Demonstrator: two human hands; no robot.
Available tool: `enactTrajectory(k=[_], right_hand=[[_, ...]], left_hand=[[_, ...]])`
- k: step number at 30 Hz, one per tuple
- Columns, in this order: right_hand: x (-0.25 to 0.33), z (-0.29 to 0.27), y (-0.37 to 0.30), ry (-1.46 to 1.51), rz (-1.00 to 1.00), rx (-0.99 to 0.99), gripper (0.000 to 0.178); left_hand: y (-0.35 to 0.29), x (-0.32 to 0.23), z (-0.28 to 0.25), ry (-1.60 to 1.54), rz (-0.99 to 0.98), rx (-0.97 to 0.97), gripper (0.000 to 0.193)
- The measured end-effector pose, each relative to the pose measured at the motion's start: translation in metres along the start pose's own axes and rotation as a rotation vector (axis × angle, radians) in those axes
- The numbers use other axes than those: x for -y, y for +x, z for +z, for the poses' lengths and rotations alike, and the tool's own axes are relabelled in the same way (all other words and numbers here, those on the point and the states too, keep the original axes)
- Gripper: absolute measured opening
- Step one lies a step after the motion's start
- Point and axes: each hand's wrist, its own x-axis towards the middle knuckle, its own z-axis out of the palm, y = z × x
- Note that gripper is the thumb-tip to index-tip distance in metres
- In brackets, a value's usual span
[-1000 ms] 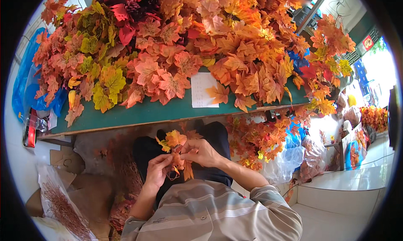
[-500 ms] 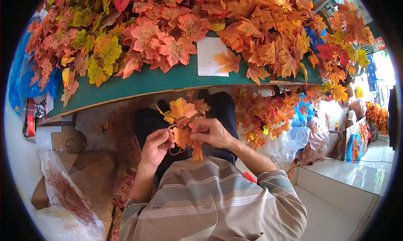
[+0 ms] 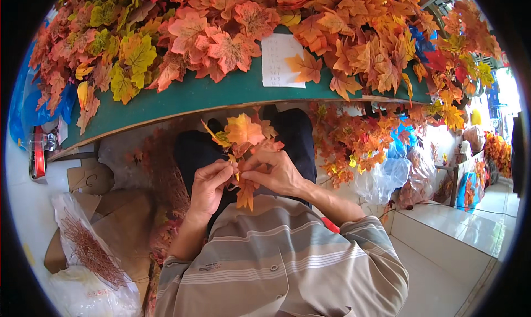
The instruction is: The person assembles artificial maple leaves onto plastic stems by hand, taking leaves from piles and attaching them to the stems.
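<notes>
Over my lap is a spray of artificial maple leaves (image 3: 244, 130) in orange and yellow, with one orange leaf hanging below my fingers. My left hand (image 3: 210, 187) is closed in a pinch at the spray's left side, on what looks like its thin stem. From the right, my right hand (image 3: 275, 172) comes across with bent fingers, pinching the spray close to the left fingertips. Both sets of fingertips almost meet, and they hide the exact point where the stem is gripped.
A green table (image 3: 182, 98) edges the space ahead, heaped with red, orange and yellow leaves (image 3: 232, 57). On it lies a white paper (image 3: 276, 76). More leaf sprays (image 3: 354, 145) hang at the right beside plastic bags (image 3: 387, 173). Cardboard (image 3: 124, 223) and a bag of brown stems (image 3: 91, 245) lie left.
My hands have come closer together at the fingertips. The left hand has shifted slightly right and up, and the loop of thin stem beside it no longer shows.
</notes>
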Motion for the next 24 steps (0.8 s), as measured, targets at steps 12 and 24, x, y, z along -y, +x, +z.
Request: enactTrajectory(k=[12,24], right_hand=[[-0.011,0.002,-0.001,0.095,-0.055,-0.054,0.007],[-0.020,-0.001,-0.002,0.019,-0.118,-0.011,0.006]], left_hand=[[0.000,-0.002,0.004,0.044,0.085,0.073,0.012],[-0.004,-0.003,0.009,0.105,0.083,0.074,0.013]])
